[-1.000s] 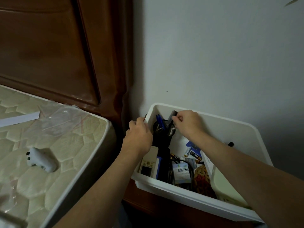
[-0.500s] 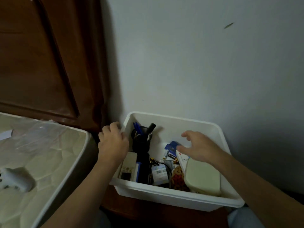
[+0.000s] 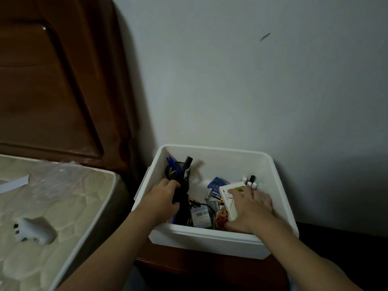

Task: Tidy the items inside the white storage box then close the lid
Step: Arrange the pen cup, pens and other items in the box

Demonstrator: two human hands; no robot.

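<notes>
Currently left hand (image 3: 162, 201) grips black pouch (image 3: 182, 203), box's (image 3: 210, 240) 9 o'clock side; right hand (image 3: 248, 211), fingers spread, presses white carton (image 3: 230, 201) at 3 o'clock; best laid flat.

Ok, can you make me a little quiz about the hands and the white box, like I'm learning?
1. True or false: both hands are inside the white storage box.
2. What does the left hand grip? A) a black holder B) a spoon C) a shoe
3. Fill in: the right hand rests on a white ____ with a red mark.

Key:
1. True.
2. A, the black holder, with blue pens sticking up behind it.
3. Packet.
</notes>
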